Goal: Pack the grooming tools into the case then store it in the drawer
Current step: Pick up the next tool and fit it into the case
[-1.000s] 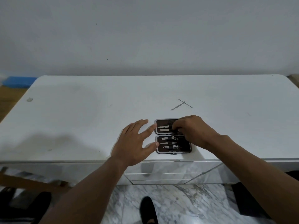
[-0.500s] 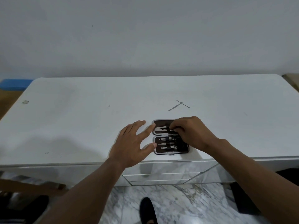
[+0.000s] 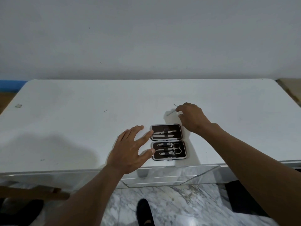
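A small dark grooming case (image 3: pixel 168 141) lies open near the front edge of the white tabletop (image 3: pixel 81 119), with several metal tools strapped in both halves, scissors in the near half. My left hand (image 3: pixel 132 150) rests flat with fingers spread, fingertips touching the case's left edge. My right hand (image 3: pixel 192 119) is beyond the case, its fingertips pinched at two thin metal tools (image 3: pixel 172 111) lying crossed on the table. Whether the tools are lifted I cannot tell.
Mirrored drawer fronts (image 3: pixel 162 176) sit under the tabletop's front edge. A marble floor and my dark shoe (image 3: pixel 145 212) show below. A wooden piece (image 3: pixel 32 192) juts out at lower left. A plain wall stands behind the table.
My right hand left the case's far half and reached back and right to the two loose thin tools. My left hand stayed at the case's left edge.
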{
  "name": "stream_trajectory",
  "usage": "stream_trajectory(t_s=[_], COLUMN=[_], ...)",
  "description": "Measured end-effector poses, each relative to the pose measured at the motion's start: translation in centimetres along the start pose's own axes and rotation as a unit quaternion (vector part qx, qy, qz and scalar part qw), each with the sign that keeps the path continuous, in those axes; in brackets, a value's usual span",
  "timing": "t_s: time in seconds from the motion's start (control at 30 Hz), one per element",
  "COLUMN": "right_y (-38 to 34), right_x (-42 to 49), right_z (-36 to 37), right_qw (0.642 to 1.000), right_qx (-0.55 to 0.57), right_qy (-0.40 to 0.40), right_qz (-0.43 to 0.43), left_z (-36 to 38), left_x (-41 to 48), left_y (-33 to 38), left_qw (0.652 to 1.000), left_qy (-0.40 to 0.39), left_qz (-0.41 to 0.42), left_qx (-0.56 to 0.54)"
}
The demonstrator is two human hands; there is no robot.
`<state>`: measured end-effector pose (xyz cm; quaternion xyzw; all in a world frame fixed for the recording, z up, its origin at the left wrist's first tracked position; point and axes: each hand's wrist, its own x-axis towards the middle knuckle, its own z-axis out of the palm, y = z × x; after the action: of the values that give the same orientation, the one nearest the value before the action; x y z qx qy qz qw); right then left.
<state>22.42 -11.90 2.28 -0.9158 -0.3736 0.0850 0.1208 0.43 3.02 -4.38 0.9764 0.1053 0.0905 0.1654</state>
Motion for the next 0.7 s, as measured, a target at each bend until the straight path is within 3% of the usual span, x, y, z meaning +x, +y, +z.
stream_trajectory(t_s=[0.7], right_y=[1.3], right_x=[7.0], right_z=[-1.4], right_qw=[0.990], right_qx=[-0.093], right_qy=[-0.098], right_qz=[-0.048], left_z=[-0.2], left_x=[0.2], left_y=[0.2], left_qw=[1.000], left_qy=[0.001], left_qz=[-0.004], left_qx=[0.010])
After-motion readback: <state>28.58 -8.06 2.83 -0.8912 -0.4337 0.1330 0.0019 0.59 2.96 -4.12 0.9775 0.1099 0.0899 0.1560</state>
